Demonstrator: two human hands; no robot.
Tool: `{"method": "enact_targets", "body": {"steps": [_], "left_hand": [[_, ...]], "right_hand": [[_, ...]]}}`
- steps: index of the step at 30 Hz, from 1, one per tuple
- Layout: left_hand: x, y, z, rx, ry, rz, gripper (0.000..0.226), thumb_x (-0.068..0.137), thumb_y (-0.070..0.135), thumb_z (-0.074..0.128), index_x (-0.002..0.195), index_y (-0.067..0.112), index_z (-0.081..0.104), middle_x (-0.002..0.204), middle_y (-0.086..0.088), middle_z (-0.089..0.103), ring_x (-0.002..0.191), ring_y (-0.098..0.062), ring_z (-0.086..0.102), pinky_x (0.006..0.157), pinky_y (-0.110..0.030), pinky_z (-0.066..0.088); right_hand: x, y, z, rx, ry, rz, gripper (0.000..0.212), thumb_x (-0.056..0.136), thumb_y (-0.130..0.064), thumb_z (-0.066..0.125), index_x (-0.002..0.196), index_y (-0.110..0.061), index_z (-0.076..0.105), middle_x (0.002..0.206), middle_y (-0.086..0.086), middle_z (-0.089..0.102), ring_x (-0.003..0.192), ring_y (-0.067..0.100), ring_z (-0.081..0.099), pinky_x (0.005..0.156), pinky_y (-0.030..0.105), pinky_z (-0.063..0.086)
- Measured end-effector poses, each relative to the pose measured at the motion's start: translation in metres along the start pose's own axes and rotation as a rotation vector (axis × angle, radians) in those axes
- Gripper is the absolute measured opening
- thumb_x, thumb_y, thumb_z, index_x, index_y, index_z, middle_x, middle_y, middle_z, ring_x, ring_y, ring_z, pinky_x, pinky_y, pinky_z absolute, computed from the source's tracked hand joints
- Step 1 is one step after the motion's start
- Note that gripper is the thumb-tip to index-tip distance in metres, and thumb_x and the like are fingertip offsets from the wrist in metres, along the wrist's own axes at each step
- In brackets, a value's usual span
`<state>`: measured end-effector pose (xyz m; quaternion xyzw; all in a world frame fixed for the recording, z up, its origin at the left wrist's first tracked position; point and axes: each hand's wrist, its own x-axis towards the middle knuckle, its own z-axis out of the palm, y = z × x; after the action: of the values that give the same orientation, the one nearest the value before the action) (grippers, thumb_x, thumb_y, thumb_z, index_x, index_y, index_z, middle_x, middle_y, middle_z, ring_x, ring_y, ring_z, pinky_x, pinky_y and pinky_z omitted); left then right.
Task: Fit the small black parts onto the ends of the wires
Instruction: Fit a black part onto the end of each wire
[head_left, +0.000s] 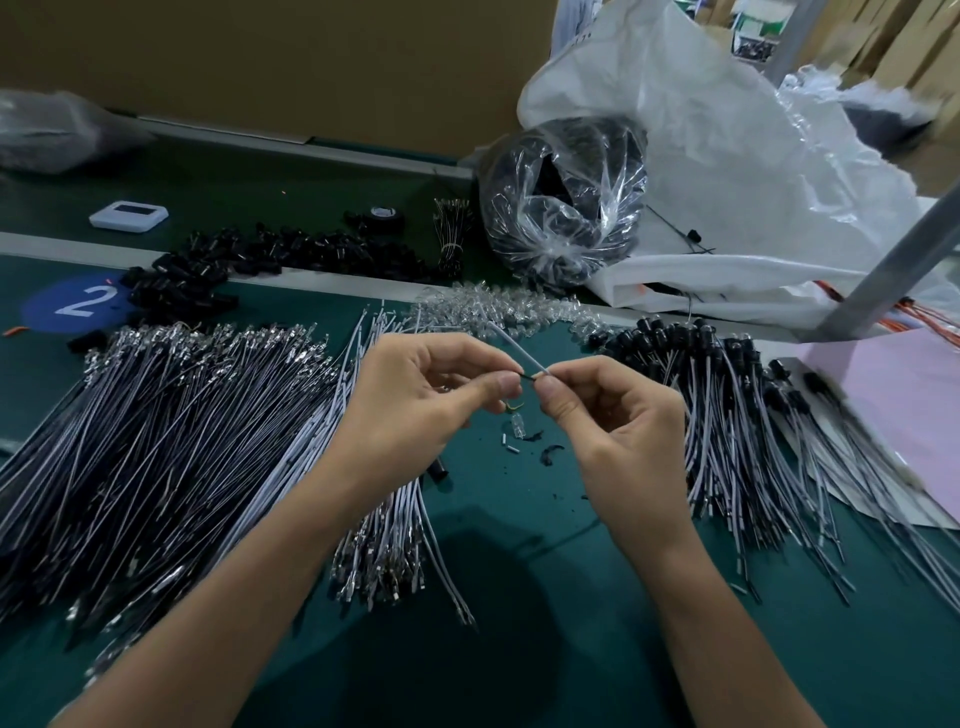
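On a green bench mat (519, 571) backed by a cardboard wall (311, 62), strewn with wire bundles (156, 415) and a heap of black parts (249, 254), the left hand (415, 410) and right hand (618, 415) each pinched one white wire (514, 348) above the middle, its dark tip half hidden between their fingertips.

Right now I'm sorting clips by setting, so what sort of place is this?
Probably a factory assembly bench: heaps of cut wires with metal tips, a pile of small black parts behind them, and wires already fitted stacked on the right.
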<state>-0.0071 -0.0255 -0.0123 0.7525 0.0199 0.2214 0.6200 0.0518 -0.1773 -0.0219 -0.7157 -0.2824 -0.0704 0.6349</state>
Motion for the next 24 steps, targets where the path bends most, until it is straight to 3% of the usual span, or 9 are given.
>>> {"method": "enact_targets", "body": {"steps": [4,8,12,19,24], "left_hand": [[0.0001,-0.0005,-0.0017,0.084,-0.031,0.036,0.01,0.081,0.012,0.076,0.081,0.022,0.075,0.076,-0.001,0.075,0.069,-0.018,0.07,0.059,-0.019,0.053],[-0.0015,-0.0042,-0.001,0.296,0.026,0.155,0.014,0.084,0.009,0.075,0.08,0.023,0.074,0.072,0.006,0.072,0.067,-0.014,0.065,0.056,-0.032,0.053],[-0.0035,-0.0057,0.0001,0.459,0.073,0.281,0.006,0.083,0.019,0.069,0.079,0.021,0.073,0.072,0.012,0.069,0.066,-0.012,0.063,0.051,-0.032,0.05],[-0.003,-0.0061,-0.0033,0.409,0.026,0.311,0.007,0.084,0.016,0.069,0.078,0.019,0.071,0.071,0.012,0.068,0.063,-0.014,0.061,0.049,-0.034,0.049],[-0.0004,-0.0055,-0.0011,0.172,0.04,0.077,0.01,0.086,0.008,0.073,0.081,0.018,0.073,0.071,0.003,0.073,0.063,-0.013,0.067,0.058,-0.028,0.055]], "right_hand": [[0.0004,0.0002,-0.0012,0.027,-0.032,0.025,0.013,0.086,-0.003,0.072,0.078,-0.013,0.073,0.063,-0.003,0.066,0.058,0.005,0.058,0.057,0.018,0.047],[0.001,0.0021,-0.0003,0.014,-0.045,0.026,0.011,0.085,-0.002,0.072,0.079,-0.012,0.074,0.062,0.002,0.066,0.058,0.006,0.056,0.057,0.019,0.046],[0.0009,0.0041,-0.0006,0.009,-0.049,0.041,0.011,0.085,-0.004,0.073,0.08,-0.013,0.074,0.063,0.001,0.066,0.058,0.007,0.057,0.057,0.023,0.047],[0.0029,0.0034,-0.0037,0.056,-0.09,0.085,0.013,0.085,-0.005,0.072,0.078,-0.016,0.075,0.062,0.003,0.066,0.057,0.008,0.055,0.055,0.02,0.046],[0.0045,-0.0001,-0.008,0.024,-0.084,0.048,0.018,0.085,-0.005,0.072,0.081,-0.022,0.075,0.068,0.0,0.071,0.06,0.008,0.061,0.057,0.023,0.05]]}}
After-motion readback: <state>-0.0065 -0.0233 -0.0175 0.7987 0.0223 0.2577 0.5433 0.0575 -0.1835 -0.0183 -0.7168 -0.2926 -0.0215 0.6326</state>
